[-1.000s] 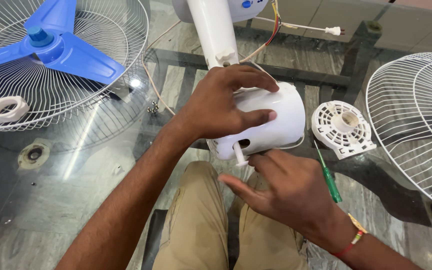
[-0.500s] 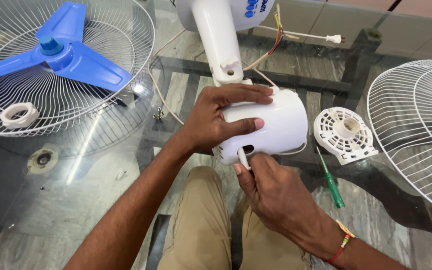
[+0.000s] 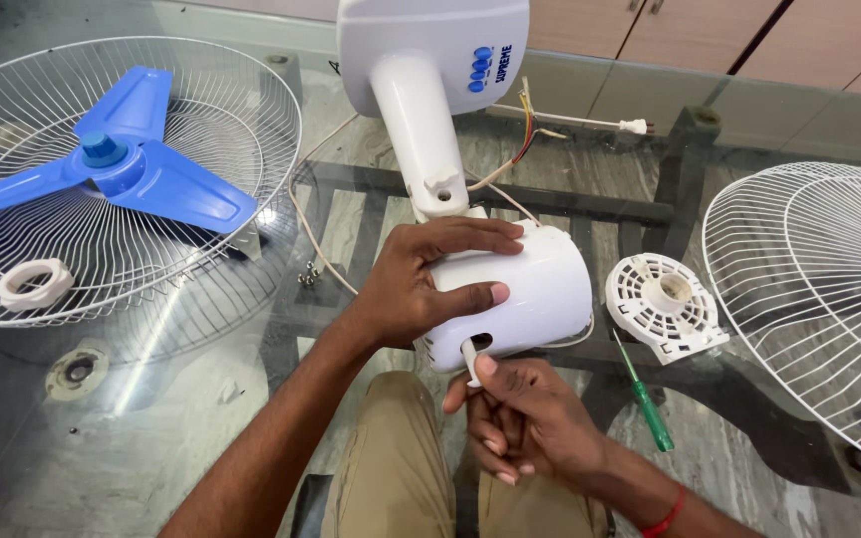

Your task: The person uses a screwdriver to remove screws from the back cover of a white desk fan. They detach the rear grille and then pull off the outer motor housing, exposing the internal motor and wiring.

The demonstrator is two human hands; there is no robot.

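— While the left hand (image 3: 421, 284) clamps over the white housing (image 3: 525, 294) at the near edge of the glass worktop (image 3: 151, 438), what has the right hand got?

— The right hand (image 3: 520, 418) is curled beneath it, thumb and fingers pinched on the white pin (image 3: 470, 361) that sticks out of a hole in the housing's side.

— Does anything hold other parts?

— The left guard (image 3: 122, 189) lies like a dish, with the blue blade (image 3: 102, 164) and a white ring (image 3: 32, 283) in it. The right guard (image 3: 809, 299) shows only part of a white disc.

— Any labels?

— A row of blue buttons (image 3: 479, 69) and a blue upright mark on the white base (image 3: 430, 60). A vent cap (image 3: 662, 304) and a green screwdriver (image 3: 645, 403) lie just right of the housing.
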